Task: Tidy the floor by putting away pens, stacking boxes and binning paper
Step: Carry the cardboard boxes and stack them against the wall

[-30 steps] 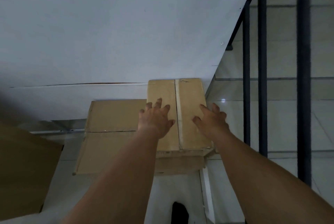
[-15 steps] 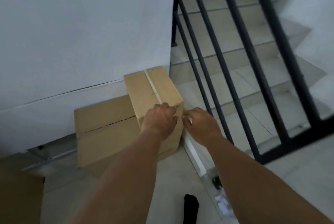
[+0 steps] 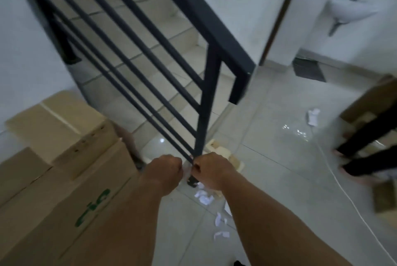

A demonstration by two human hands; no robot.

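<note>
A small taped cardboard box (image 3: 60, 128) rests on a larger cardboard box (image 3: 64, 201) with green print, at the left against the wall. My left hand (image 3: 165, 171) and my right hand (image 3: 211, 171) hang side by side, fingers curled, in front of the foot of the railing post (image 3: 206, 104). Nothing shows in either hand. Torn white paper scraps (image 3: 204, 198) lie on the tiles just below my hands, with more scraps (image 3: 221, 233) nearer me. Another crumpled paper (image 3: 313, 116) lies farther right. No pens are in view.
A dark stair railing and tiled steps (image 3: 150, 55) fill the middle. Pale flat cardboard pieces (image 3: 223, 151) lie by the post. A person's legs (image 3: 365, 143) stand at the right beside more cardboard (image 3: 373, 102). A white cable (image 3: 343, 190) crosses the floor.
My hands have come off the small box's top and curled shut. My view has swung right, from the boxes at the wall to the railing and the paper-strewn floor.
</note>
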